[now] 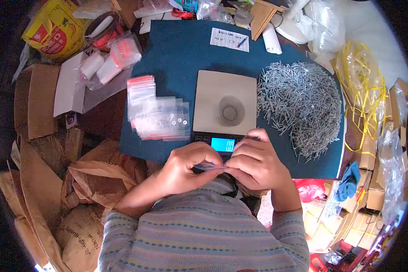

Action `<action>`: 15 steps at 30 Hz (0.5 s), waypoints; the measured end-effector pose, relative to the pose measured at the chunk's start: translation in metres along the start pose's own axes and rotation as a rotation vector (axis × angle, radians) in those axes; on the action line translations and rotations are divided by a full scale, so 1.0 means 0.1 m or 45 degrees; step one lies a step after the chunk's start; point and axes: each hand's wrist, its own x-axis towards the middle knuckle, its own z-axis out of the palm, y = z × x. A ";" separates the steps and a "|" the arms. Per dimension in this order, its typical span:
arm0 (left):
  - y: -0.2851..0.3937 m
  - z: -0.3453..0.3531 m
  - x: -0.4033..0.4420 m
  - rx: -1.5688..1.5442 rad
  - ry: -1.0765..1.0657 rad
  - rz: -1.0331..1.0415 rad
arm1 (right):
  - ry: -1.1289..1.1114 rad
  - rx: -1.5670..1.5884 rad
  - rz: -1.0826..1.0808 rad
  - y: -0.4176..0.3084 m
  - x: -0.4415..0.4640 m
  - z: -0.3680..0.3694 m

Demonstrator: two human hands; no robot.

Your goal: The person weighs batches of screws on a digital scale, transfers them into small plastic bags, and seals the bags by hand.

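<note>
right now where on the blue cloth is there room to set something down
The widest bare patch of blue cloth lies beyond the stacked bags, left of the paper slip. A smaller one sits between the right hand and the nails. Crowded: the scale's near edge, by the left hand.

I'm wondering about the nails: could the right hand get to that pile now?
Probably yes: the right hand is close to the pile of nails, with open mat between, though it's busy pinching a small bag.

Small clear plastic bag [207, 166], pinched between both hands [188, 167] [254, 161].
</note>
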 end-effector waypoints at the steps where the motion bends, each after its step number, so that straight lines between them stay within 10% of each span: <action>1: 0.02 0.00 0.00 -0.026 0.003 -0.042 | 0.019 0.027 0.000 0.00 0.00 0.02; 15: -0.03 -0.18 -0.15 -0.627 0.060 -0.240 | 0.099 0.091 -0.068 0.00 -0.16 0.04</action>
